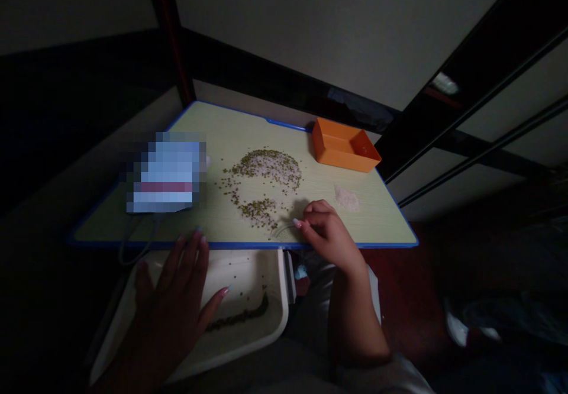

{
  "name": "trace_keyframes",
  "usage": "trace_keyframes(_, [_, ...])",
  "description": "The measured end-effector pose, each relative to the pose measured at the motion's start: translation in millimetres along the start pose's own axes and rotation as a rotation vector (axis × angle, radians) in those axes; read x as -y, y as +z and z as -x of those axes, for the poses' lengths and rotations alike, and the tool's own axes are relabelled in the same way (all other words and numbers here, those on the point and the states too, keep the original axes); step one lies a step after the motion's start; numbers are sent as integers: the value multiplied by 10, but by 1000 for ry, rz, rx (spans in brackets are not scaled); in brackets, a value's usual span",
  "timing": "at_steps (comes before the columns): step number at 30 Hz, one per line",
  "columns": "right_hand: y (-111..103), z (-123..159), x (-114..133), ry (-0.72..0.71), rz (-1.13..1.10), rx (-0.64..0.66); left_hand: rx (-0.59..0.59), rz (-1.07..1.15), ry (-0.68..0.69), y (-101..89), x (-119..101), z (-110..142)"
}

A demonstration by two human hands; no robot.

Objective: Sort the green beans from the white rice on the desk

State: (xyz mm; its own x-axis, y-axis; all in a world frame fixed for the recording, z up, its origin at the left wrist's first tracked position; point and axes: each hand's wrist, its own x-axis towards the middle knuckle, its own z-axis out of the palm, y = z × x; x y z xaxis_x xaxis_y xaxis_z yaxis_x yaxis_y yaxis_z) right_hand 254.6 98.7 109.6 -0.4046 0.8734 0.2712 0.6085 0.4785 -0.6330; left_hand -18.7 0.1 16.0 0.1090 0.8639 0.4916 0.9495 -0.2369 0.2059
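Dim room with pale walls and dark rails crossing the upper part of the frame; at centre sits a pale green table [213, 133] with a blue edge. At the table's left lies a blurred blue and white object [165, 172]. Below it, at lower left, the left hand [171, 305] rests flat with fingers spread on the rim of a white tray [266, 329], gripping nothing; a line of green beans [239, 317] lies inside the tray. Mid-table, a scatter of mixed green beans and white grains [266, 184] spreads out. Right of centre, the right hand [326, 231] is curled at the table's near edge, fingertips pinched together beside the scatter; whether they hold anything cannot be told. A small heap of white grains [347, 198] lies just beyond that hand, and an orange box [344, 144] stands at the table's upper right corner.
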Motion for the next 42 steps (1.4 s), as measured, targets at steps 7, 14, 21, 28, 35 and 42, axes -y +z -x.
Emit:
trace_keyframes(7, [41,-21,53,-10,0,13,17,-20,5,-4,6,15])
trace_keyframes(14, [74,-27,117,-30,-13,43,35,-31,-5,-18,-1,9])
trace_keyframes(21, [65,-100,137,-12,25,-29,38,-29,-8,-22,-4,4])
trace_keyframes(28, [144,-251,189,-31,77,80,22,-38,-2,-22,-4,8])
trace_keyframes(35, [107,-203,199,-96,14,54,47,-13,-10,-11,7,5])
trace_keyframes(42, [236,2,291,34,22,-149,22,6,-8,-45,-14,-21])
